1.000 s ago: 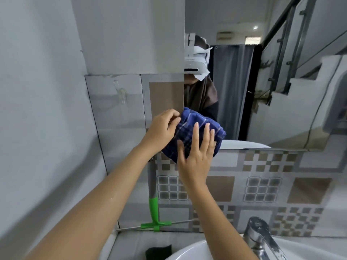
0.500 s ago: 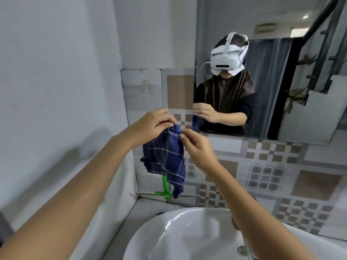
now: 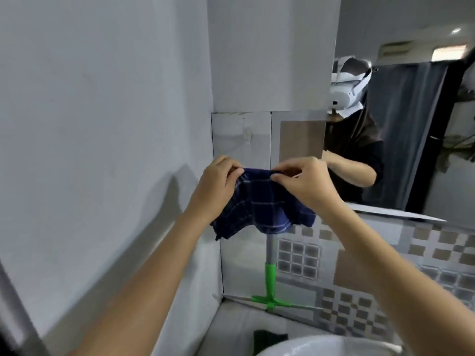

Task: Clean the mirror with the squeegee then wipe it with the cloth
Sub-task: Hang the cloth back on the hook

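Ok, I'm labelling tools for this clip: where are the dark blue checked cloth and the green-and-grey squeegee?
Dark blue checked cloth (image 3: 267,201): head view, on its hanging middle, between the hands.
Green-and-grey squeegee (image 3: 270,278): head view, on the green lower handle, above the blade.

Cloth (image 3: 259,204) is covering the top of the squeegee (image 3: 270,283) handle. Below the squeegee, the sink (image 3: 321,346) is running off the bottom edge; dark item (image 3: 268,339) beside it is too blurred to identify. Mirror (image 3: 411,124), up-right of the squeegee, is getting cropped at the right edge.
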{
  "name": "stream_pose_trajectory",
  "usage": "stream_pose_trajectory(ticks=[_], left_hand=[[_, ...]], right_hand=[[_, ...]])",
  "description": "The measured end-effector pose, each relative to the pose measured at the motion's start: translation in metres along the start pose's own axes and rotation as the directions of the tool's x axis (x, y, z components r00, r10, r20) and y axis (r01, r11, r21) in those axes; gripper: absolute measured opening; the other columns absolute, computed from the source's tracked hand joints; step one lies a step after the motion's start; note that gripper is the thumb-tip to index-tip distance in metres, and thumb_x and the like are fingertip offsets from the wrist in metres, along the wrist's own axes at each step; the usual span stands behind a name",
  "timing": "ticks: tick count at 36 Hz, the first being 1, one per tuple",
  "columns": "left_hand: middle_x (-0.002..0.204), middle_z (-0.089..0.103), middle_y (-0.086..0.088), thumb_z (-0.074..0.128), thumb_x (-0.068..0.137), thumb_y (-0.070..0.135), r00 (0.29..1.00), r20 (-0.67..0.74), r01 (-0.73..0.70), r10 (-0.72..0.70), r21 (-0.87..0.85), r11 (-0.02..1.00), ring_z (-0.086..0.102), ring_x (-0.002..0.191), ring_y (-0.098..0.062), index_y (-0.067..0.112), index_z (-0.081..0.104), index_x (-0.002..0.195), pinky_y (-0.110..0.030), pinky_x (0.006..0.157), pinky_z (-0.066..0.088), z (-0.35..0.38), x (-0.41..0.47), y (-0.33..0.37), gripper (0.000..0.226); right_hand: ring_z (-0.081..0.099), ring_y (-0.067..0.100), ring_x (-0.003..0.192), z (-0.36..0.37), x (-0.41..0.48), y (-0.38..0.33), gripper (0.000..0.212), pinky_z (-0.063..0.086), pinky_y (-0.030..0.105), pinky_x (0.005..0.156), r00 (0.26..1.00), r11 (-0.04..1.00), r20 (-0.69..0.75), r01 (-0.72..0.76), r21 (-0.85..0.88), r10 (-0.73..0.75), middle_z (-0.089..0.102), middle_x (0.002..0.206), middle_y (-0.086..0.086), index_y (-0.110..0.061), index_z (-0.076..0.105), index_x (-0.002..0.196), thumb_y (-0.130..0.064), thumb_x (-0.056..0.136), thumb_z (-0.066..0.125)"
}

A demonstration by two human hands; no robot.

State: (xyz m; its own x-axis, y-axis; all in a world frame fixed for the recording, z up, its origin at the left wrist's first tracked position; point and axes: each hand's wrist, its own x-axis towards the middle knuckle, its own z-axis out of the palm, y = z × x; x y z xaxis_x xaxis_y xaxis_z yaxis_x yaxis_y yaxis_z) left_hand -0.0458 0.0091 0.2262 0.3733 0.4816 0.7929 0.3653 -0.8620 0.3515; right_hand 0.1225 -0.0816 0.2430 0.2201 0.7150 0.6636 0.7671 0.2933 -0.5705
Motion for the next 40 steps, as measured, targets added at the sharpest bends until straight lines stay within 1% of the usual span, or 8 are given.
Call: stream_pose_trajectory(ticks=[5,9,20,24,27,31,35,40], left_hand=[[0.09,0.049,0.003,0.049,0.093,0.008,0.956,-0.289,0.033,-0.045,-0.047,0.998,0.047,0.069,-0.002,0.004,0.06,0.089,-0.003,0.069,0.036,0.004,0.071,-0.004,0.012],[0.09,0.048,0.003,0.048,0.093,0.004,0.919,-0.383,0.054,-0.09,-0.104,0.993,0.045,0.069,0.002,0.005,0.06,0.088,0.0,0.067,0.035,0.002,0.119,-0.013,0.013],[0.087,0.061,-0.006,0.054,0.088,0.004,0.927,-0.34,0.11,-0.159,-0.159,0.981,0.051,0.08,-0.014,0.006,0.066,0.087,-0.004,0.067,0.034,0.025,0.124,-0.063,0.013],[0.085,0.066,-0.009,0.059,0.087,0.007,0.932,-0.321,0.085,-0.171,-0.266,0.96,0.058,0.078,-0.019,0.004,0.067,0.086,-0.018,0.07,0.044,0.028,0.114,-0.063,0.009],[0.092,0.067,0.001,0.058,0.091,0.019,0.955,-0.194,0.114,-0.224,-0.458,0.882,0.062,0.084,-0.009,0.012,0.066,0.096,-0.016,0.073,0.048,0.023,0.104,-0.057,0.012],[0.11,0.065,0.011,0.056,0.091,0.032,0.982,0.005,0.152,-0.191,-0.625,0.766,0.06,0.101,0.0,0.021,0.061,0.117,-0.013,0.084,0.048,0.017,0.088,-0.053,0.029],[0.121,0.062,0.009,0.054,0.091,0.035,0.981,0.094,0.191,-0.172,-0.659,0.728,0.059,0.108,-0.004,0.025,0.052,0.13,-0.023,0.088,0.051,0.018,0.075,-0.055,0.04],[0.121,0.061,0.009,0.052,0.093,0.032,0.983,0.134,0.181,-0.123,-0.669,0.721,0.059,0.106,-0.002,0.026,0.051,0.13,-0.017,0.084,0.05,0.022,0.069,-0.057,0.038]], right_hand=[[0.063,0.015,0.079,0.01,0.072,-0.025,0.011,0.048,0.021,0.077,0.952,0.986,-0.278,0.095,-0.139,-0.131,0.072,0.086,0.004,-0.011,0.074,0.088,-0.011,0.081,0.066],[0.062,0.023,0.077,0.023,0.118,-0.034,0.013,0.053,0.034,0.073,0.921,0.967,-0.345,0.105,-0.232,-0.183,0.069,0.088,0.01,-0.007,0.073,0.087,-0.007,0.082,0.061],[0.046,0.027,0.074,0.062,0.129,-0.008,0.018,0.046,0.042,0.059,0.928,0.947,-0.324,0.081,-0.31,-0.186,0.048,0.081,0.012,0.003,0.061,0.074,-0.004,0.085,0.05],[0.05,0.018,0.071,0.063,0.114,-0.002,0.015,0.038,0.007,0.061,0.931,0.991,-0.346,0.088,-0.1,-0.117,0.053,0.081,0.006,-0.008,0.071,0.089,-0.006,0.086,0.057],[0.051,0.012,0.075,0.06,0.105,0.0,0.017,0.035,0.0,0.064,0.939,0.999,-0.343,0.033,-0.005,-0.033,0.057,0.085,0.001,-0.014,0.071,0.097,-0.019,0.09,0.057],[0.056,0.006,0.093,0.06,0.089,-0.001,0.029,0.042,0.011,0.08,0.963,0.977,-0.264,0.006,0.212,0.052,0.059,0.102,-0.005,-0.021,0.064,0.113,-0.036,0.09,0.055],[0.053,0.007,0.1,0.067,0.083,0.004,0.041,0.041,0.014,0.084,0.977,0.99,-0.212,0.03,0.135,0.0,0.052,0.111,-0.01,-0.02,0.055,0.126,-0.033,0.088,0.059],[0.057,0.012,0.098,0.075,0.081,0.011,0.037,0.046,0.023,0.088,0.973,0.995,-0.221,0.077,0.066,-0.06,0.06,0.114,0.001,-0.013,0.056,0.126,-0.025,0.09,0.056]])
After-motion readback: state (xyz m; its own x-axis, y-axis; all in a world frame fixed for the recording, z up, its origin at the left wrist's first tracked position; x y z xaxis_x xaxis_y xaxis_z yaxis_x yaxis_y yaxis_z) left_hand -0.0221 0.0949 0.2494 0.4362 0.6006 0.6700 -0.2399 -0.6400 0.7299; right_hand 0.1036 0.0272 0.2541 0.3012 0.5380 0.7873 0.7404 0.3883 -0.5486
